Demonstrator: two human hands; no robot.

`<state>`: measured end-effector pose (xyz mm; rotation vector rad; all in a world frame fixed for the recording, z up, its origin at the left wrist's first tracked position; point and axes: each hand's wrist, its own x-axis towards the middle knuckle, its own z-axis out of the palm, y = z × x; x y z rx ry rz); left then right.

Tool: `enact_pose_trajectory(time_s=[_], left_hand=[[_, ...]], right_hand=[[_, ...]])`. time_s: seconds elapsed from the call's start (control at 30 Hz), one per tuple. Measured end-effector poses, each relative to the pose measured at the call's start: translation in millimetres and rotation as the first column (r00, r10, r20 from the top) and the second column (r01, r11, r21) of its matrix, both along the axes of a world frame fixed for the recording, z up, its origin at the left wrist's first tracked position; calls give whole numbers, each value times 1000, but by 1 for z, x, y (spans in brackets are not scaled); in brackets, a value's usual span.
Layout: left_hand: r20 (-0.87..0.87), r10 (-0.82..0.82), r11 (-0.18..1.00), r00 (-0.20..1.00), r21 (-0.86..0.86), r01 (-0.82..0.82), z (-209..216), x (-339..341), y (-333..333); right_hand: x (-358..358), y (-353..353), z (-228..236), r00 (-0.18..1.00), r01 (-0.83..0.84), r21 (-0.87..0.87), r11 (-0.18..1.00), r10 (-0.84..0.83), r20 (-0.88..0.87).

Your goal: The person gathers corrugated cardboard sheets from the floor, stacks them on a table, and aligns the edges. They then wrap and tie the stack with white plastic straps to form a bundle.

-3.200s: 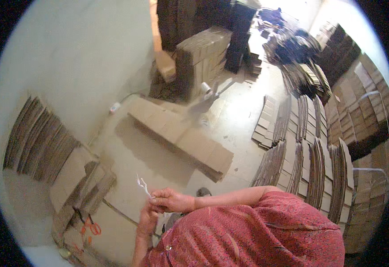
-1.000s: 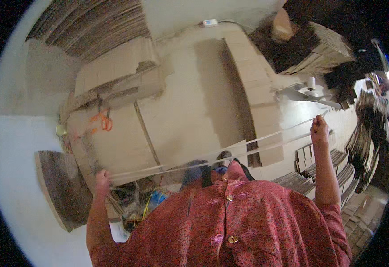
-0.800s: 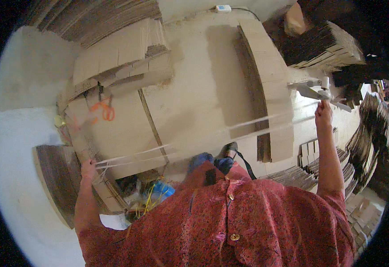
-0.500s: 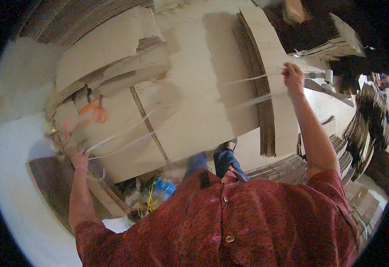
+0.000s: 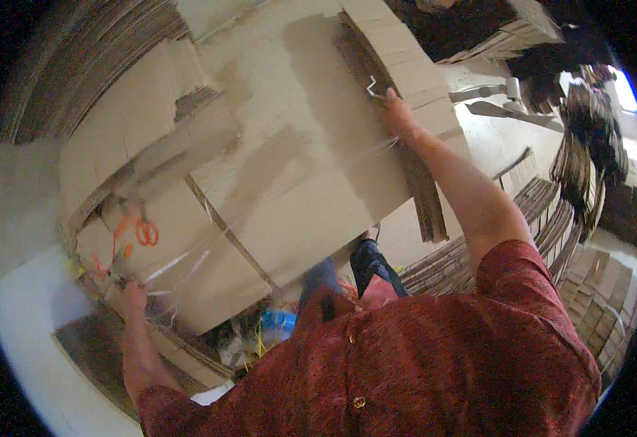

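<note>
White strap [image 5: 167,266] hangs blurred over tan surface [image 5: 311,218], between hands. Right hand [image 5: 400,119] pinches it, bent end poking past fingertips. Left hand [image 5: 135,295] closed on strap, loose strands beside it; finger detail blurred. Orange-handled scissors [image 5: 146,234] near left hand.

White strap [image 5: 166,267] mostly a blur

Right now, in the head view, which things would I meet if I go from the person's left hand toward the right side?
Left hand, blue item under the flat cardboard's near edge, right hand, grey fan blades, cardboard stack at lower right.
</note>
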<state>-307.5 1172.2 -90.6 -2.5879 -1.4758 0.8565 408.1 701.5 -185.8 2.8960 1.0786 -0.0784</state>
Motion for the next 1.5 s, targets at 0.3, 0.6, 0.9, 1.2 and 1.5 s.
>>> enact_pose_trajectory(time_s=[0.3, 0.6, 0.9, 1.2, 1.5], left_hand=[[498, -138, 984, 856, 164, 64, -18, 96, -58], [520, 200, 528, 830, -771, 356, -1, 331, -378], [376, -40, 246, 926, -894, 373, 58, 438, -560], [337, -139, 252, 931, -898, 362, 84, 480, -640], [283, -185, 212, 941, -924, 319, 75, 512, -659]], right_hand=[[-157, -77, 33, 925, 171, 573, 802, 69, -373], [-372, -285, 76, 116, 752, -73, 655, -241, -964], [-384, -405, 170, -157, 987, -159, 14, -79, -984], [-531, -609, 76, -10, 986, 59, -153, -415, -910], [-503, -574, 97, -309, 830, -166, -533, -191, -932]])
